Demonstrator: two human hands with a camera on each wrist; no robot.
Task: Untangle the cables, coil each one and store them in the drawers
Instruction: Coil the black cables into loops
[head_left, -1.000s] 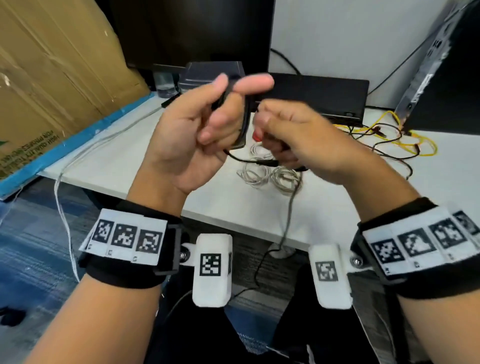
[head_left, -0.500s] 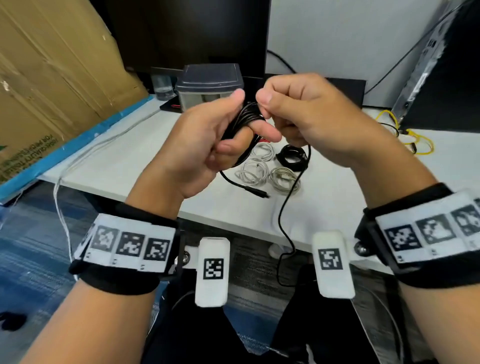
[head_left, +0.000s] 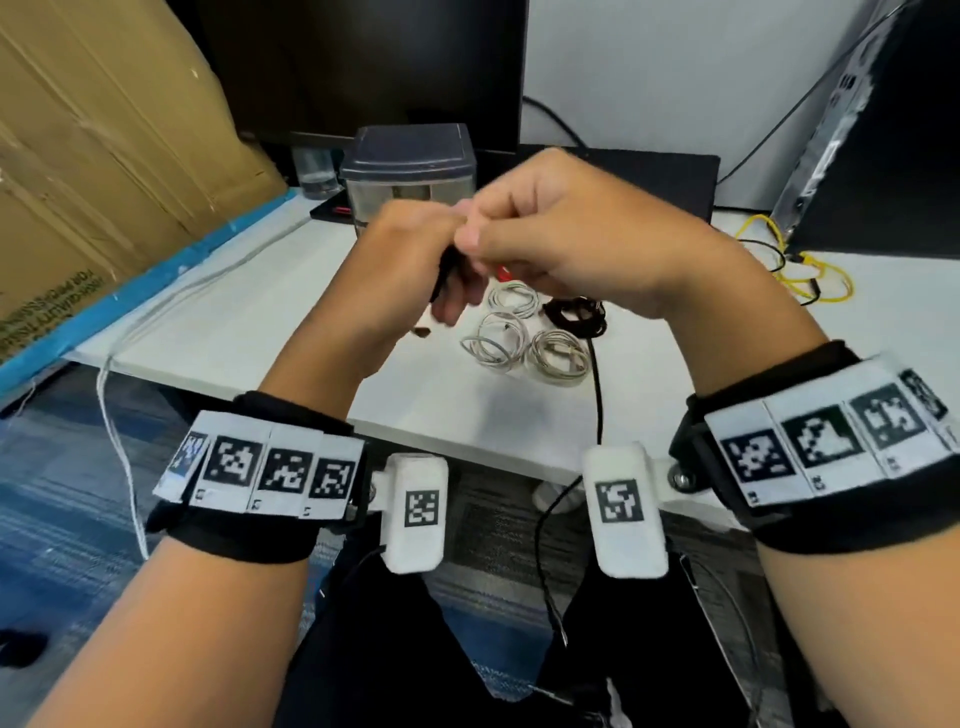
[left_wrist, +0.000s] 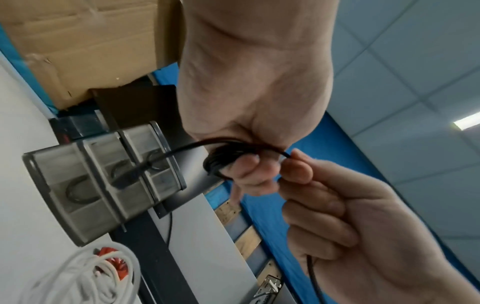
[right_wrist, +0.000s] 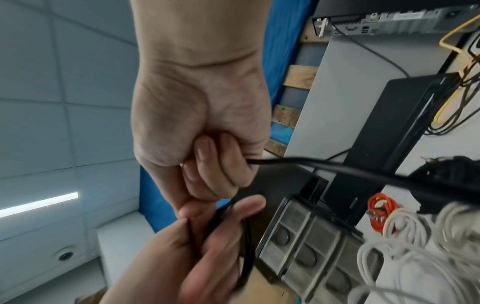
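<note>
A black cable (left_wrist: 221, 162) is wound in a small coil round the fingers of my left hand (head_left: 452, 280), which grips it over the white desk (head_left: 249, 322). My right hand (head_left: 498, 234) touches the left and pinches the same cable (right_wrist: 311, 162) between thumb and fingers. The cable's free length (head_left: 597, 395) hangs over the desk's front edge. Its plug end (head_left: 421, 332) dangles below the left hand. A grey drawer unit (head_left: 410, 161) stands behind the hands, its drawers (left_wrist: 103, 185) pushed in.
Several coiled white cables (head_left: 504, 332), a black coil (head_left: 574, 314) and an orange cable (right_wrist: 381, 211) lie on the desk under the hands. Yellow and black wires (head_left: 810, 280) lie back right. A cardboard box (head_left: 104, 171) leans at left. A white cord (head_left: 124, 467) hangs off the left edge.
My right hand has carried the black cable from under the left fingers up and over them. The hands now press close together, and the free plug end hangs shorter.
</note>
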